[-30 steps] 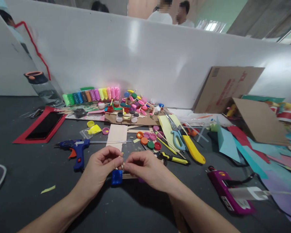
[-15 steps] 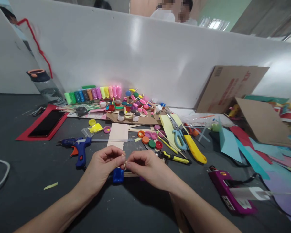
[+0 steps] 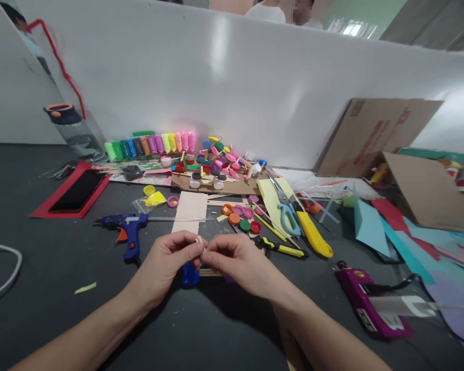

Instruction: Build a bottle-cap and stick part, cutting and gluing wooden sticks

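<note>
Fingertips nearly meeting, both hands pinch a small pale stick piece at the middle of the view. My left hand is closed on it from the left. My right hand is closed at its lower end, and the fingers partly cover the piece. Just below them a blue block lies on the dark table, with thin wooden sticks running right from it, partly hidden by my right hand. Behind the hands is a pale flat board.
A blue glue gun lies left of the hands. To the right are a yellow cutter, scissors and a purple power strip. Bottle caps sit behind. A phone rests on red paper, near a bottle.
The view has shifted slightly. More of the small stick piece now shows above my fingertips, which still pinch it.
</note>
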The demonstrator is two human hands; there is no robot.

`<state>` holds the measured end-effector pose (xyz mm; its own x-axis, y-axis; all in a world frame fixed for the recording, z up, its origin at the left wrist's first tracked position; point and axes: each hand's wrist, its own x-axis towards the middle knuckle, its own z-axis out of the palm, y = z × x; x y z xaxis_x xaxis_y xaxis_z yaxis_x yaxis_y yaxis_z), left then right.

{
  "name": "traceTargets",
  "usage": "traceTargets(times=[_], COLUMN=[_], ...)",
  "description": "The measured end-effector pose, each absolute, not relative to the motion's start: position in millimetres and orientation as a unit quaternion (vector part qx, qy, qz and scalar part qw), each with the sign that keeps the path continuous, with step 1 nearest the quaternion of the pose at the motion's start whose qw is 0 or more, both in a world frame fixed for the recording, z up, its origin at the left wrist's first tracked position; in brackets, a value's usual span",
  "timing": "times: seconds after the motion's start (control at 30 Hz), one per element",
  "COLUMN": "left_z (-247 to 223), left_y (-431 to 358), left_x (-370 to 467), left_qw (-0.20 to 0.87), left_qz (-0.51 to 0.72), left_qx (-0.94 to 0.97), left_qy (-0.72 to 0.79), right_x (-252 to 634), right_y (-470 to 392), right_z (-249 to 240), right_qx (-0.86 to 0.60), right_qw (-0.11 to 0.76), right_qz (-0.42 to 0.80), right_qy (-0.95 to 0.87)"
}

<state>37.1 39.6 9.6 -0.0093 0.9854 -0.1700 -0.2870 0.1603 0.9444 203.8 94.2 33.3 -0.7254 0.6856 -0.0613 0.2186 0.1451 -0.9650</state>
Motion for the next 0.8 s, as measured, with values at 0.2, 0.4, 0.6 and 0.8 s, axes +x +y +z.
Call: traceTargets(times=[0.2, 0.4, 0.6, 0.8], left_z=[12, 16, 18, 20], left_y=[40, 39, 38, 40], left_x=[36, 34, 32, 30], left_qw=[0.617, 0.658, 0.703, 0.727], left_qz=[0.525, 0.492, 0.453, 0.429], left_qx=[0.351, 0.333, 0.31, 0.296], left_qy=[0.47, 0.462, 0.452, 0.447], right_x=[205, 212, 214, 215], right_y=[95, 98, 103, 105], right_z=[32, 32, 33, 33], right_qx=[-0.301, -0.255, -0.171, -0.158], right_qw=[0.234, 0.268, 0.258, 0.252], right_qz=[0.476, 0.326, 0.296, 0.332], right_qy=[-0.793, -0.87, -0.904, -0.895])
